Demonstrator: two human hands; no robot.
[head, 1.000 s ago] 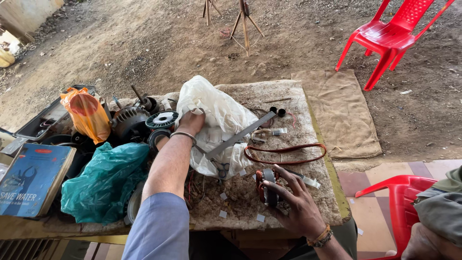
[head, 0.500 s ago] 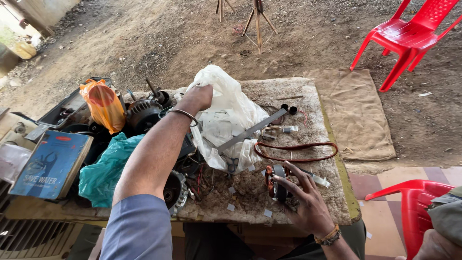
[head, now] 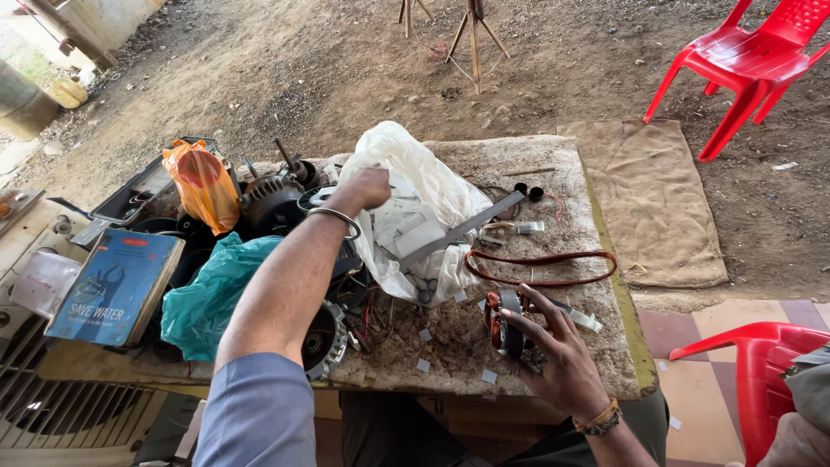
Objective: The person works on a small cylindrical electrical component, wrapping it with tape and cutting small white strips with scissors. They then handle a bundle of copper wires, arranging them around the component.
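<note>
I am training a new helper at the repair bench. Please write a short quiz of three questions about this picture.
1. True or false: the left hand grips the white plastic bag.
2. What does the right hand hold? A) a book B) a small copper-wound motor part C) the red belt
3. What colour is the bag beside the black motor housing?

Key: 1 true. 2 B. 3 orange.
</note>
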